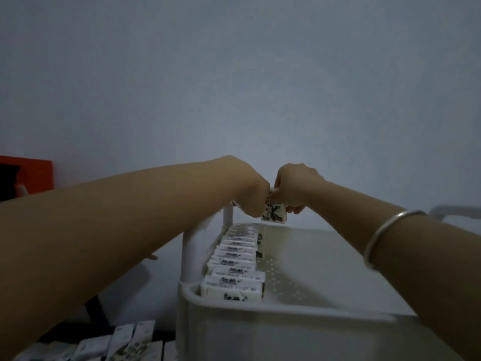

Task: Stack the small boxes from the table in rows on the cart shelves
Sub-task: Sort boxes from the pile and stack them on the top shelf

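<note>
A small white box with a dark print [274, 211] hangs just above the far end of the cart's top shelf [325, 259]. My left hand [250, 194] and my right hand [294, 188] meet over it, and both grip it with curled fingers. Below them a row of several small white boxes [234, 261] stands on edge along the shelf's left side, from the near rim to the far end. More small boxes [122, 342] lie on the dark table at the bottom left.
The white cart post [192, 254] rises at the shelf's near left corner. The shelf's right part is bare perforated plastic. A cart handle [455, 211] shows at the far right. An orange box [33, 175] stands at the left by the plain wall.
</note>
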Tool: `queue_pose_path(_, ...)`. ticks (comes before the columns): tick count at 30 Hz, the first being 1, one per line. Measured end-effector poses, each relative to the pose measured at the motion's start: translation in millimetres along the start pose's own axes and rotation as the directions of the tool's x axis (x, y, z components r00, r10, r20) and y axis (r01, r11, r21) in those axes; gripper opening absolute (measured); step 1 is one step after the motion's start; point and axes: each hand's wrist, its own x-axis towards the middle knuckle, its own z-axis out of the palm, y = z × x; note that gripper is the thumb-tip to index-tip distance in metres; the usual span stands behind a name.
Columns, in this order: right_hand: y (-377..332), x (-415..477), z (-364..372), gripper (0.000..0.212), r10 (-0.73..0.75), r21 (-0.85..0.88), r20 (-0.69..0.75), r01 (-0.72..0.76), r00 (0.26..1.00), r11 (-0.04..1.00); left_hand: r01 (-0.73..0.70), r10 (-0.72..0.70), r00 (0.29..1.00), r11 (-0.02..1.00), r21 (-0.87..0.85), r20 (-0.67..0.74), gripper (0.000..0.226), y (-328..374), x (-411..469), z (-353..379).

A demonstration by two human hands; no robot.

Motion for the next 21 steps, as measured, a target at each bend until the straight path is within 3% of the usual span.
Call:
queue_pose_path(6,10.5,3.0,11.3,0.02,-0.056,0.044,-0.057,0.058,0.997,0.997,0.0,-0.006,0.998,0.996,0.09,0.069,0.044,5.8,7.4,3.9)
queue_pose_path(12,14.7,-2.5,12.5,0.017,-0.113,0.243,0.075,0.092,0.991,0.966,0.011,-0.005,0.996,0.998,-0.063,0.092,0.033,4.1,4.1,3.3)
queue_pose_path(21,2.7,-16.9,22.6,0.028,-0.107,0.344,0.24,0.019,0.965,0.939,0.013,-0.007,0.998,0.996,-0.083,0.067,0.033,9.3,1.2,4.3)
